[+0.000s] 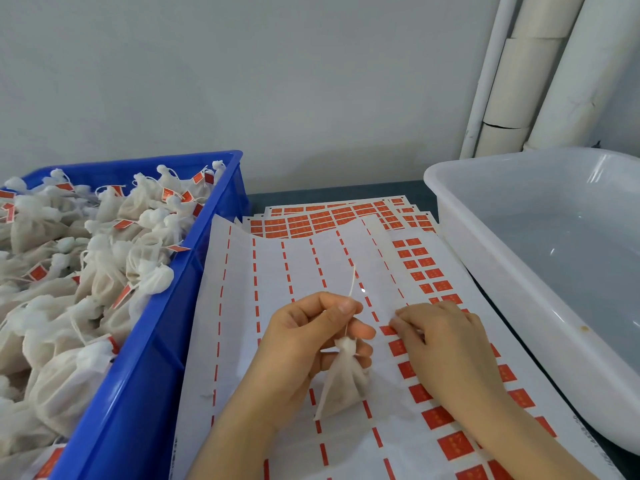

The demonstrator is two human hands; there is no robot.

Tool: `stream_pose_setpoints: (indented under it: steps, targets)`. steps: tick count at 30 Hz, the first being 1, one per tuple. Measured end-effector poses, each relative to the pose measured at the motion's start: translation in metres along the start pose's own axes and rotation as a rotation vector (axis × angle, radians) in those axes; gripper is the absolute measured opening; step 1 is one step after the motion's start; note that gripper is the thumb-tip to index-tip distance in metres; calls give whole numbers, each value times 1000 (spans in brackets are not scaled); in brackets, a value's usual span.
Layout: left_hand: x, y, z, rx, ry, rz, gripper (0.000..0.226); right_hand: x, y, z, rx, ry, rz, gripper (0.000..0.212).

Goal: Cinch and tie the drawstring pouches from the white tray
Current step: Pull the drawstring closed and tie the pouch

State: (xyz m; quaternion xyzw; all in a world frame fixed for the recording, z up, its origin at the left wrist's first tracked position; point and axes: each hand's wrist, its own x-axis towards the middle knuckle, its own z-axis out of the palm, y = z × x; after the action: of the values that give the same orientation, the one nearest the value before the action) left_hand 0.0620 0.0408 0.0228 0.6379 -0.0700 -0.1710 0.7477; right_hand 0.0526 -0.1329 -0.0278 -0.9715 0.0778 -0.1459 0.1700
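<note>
Pinching the drawstring (351, 285) in the left hand (304, 344) over the label sheet (277, 271), dangling the cinched pouch (343, 379) neck-up just left of the right hand (446, 344), with curled fingertips (401, 318) pressing on a red label (387, 330), grip unclear, white tray (485, 237) lying farther right.

The dark table (332, 192) is carrying a spread of sticker sheets (277, 271). Left of the sheets, a blue crate (149, 375) is sitting against their edge. Right of them, a white tray (460, 235) is standing just beside.
</note>
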Motion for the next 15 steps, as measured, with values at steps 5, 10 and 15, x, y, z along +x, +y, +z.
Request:
stream_pose_setpoints:
  steps: [5, 10, 15]
  targets:
    - [1, -1, 0, 5, 0, 5, 19, 0, -1, 1, -16, -36, -7, 40]
    - [2, -1, 0, 2, 5, 3, 17, 0, -2, 2, -31, -15, -4, 34]
    - [1, 1, 1, -27, -6, -11, 14, 0, -3, 3, -69, 11, -32, 31]
